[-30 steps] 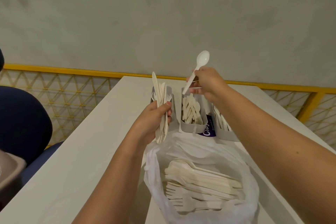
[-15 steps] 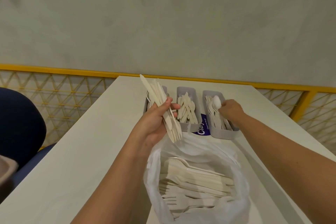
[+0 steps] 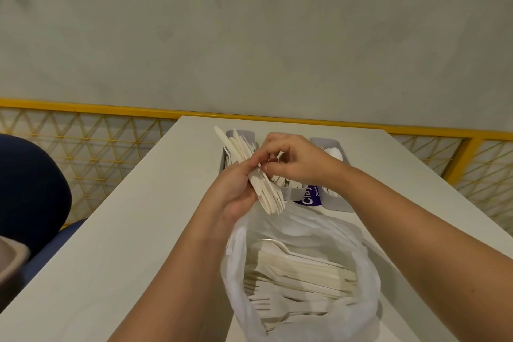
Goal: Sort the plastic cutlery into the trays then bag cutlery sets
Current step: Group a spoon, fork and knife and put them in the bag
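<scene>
My left hand (image 3: pixel 231 190) grips a fanned bundle of white plastic cutlery (image 3: pixel 251 168) over the trays. My right hand (image 3: pixel 294 159) has its fingertips pinched on a piece in that bundle. Three grey trays stand at the far end of the white table (image 3: pixel 138 230): the left tray (image 3: pixel 244 135), a middle one mostly hidden behind my hands, and the right tray (image 3: pixel 330 144) with white spoons in it. An open white plastic bag (image 3: pixel 358 264) lies near me, holding several forks, knives and spoons (image 3: pixel 299 272).
A purple label (image 3: pixel 309 197) shows on the middle tray's front. A yellow railing with mesh (image 3: pixel 83 136) runs behind the table. A dark blue chair (image 3: pixel 30 186) sits at the left.
My right hand dropped the spoon into the right tray, then moved left to the bundle in my left hand. The left hand tilted the bundle.
</scene>
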